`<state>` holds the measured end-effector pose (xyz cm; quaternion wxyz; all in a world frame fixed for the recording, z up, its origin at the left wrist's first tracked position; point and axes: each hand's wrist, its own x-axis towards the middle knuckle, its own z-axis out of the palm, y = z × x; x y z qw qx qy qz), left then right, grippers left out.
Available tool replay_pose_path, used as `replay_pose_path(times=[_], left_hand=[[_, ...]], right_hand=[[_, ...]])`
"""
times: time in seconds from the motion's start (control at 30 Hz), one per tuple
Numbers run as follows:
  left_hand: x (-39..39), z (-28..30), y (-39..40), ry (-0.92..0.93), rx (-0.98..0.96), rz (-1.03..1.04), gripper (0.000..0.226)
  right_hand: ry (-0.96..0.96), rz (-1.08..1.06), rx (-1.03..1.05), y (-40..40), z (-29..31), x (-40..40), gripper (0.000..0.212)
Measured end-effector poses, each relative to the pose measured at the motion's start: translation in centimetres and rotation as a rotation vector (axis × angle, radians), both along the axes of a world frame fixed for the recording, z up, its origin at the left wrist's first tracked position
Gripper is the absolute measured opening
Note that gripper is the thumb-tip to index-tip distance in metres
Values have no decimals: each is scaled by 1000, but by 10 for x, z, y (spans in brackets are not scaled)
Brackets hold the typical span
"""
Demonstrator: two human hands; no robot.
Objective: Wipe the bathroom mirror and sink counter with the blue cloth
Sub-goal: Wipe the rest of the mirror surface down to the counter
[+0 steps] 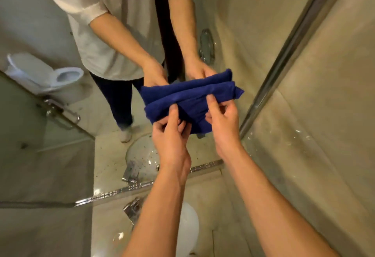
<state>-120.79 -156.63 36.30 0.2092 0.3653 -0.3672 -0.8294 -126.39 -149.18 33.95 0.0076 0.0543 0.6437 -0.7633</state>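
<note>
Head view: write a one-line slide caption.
Both hands, left hand and right hand, hold a folded blue cloth against the mirror.

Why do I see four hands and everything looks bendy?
Head view: two hands are reflections in the mirror; the real left hand and right hand hold the blue cloth. The wide-angle lens curves the straight metal edges, and the dim, warm light leaves the picture soft.

Home bathroom, mirror (50,155), sink (188,228), tap (132,209), reflected toilet (46,78)

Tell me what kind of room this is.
Very likely a bathroom: a white sink with a chrome faucet sits below a wall mirror, and a toilet shows in the reflection.
</note>
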Motion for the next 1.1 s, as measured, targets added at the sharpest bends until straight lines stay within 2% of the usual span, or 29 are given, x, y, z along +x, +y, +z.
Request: replay_pose_path(times=[0.2,0.33,0.43,0.63,0.77,0.87,0.97,1.1], left_hand=[[-33,-10,56,-24,77,-180,22],[-35,-21,69,-37,72,-191,23],[-32,-28,64,-61,49,-203,22],[-14,-33,33,-79,-79,-168,25],[5,-40,-1,-110,-149,-35,30],[15,-48,-21,-127,-155,37,39],[17,-54,-24,-113,-252,-1,37],[10,-65,-22,-74,-372,-179,39]], right_hand=[[-20,-73,50,63,-14,-37,19],[41,-90,128,72,-29,-45,15],[78,-126,104,66,-38,-42,18],[54,-157,50,46,-39,-30,17],[66,-79,51,8,-37,-9,36],[83,-2,110,-13,-39,4,28],[89,41,177,-6,-46,-1,30],[121,-63,282,13,-58,-16,40]])
